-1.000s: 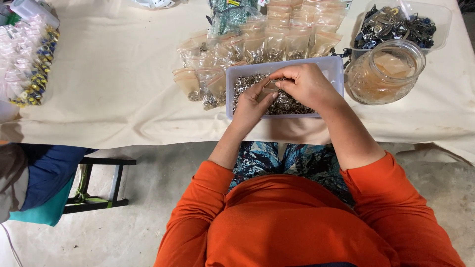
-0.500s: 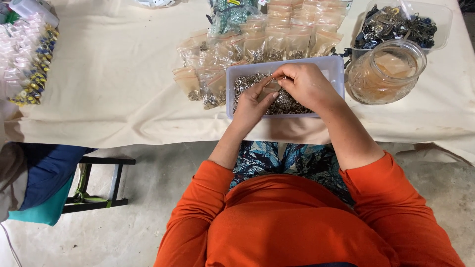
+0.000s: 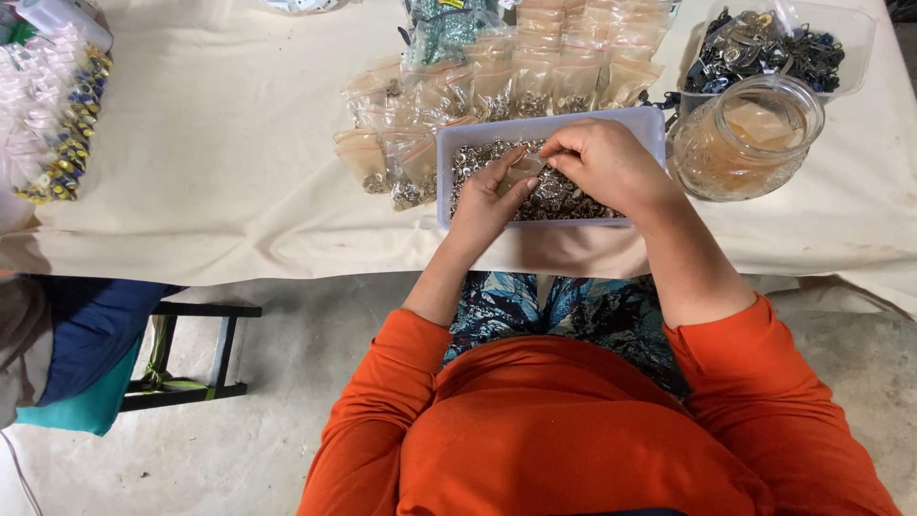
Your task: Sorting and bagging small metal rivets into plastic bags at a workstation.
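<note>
Hands over tray of small metal parts; posture unchanged from the earlier views.

Left hand (image 3: 492,201) and right hand (image 3: 604,162) hold the same place above the tray (image 3: 549,127), so the filling goes on. Between the fingertips (image 3: 543,164), a small clear bag (image 3: 528,172), pinched by both hands, fingers nearly closed on it; whether it holds anything cannot be told. Beneath the fingers, silvery rings (image 3: 482,158) heaped loose. Beyond the fingertips, filled bags (image 3: 535,81); right of the right hand, a glass jar (image 3: 745,139).
</note>
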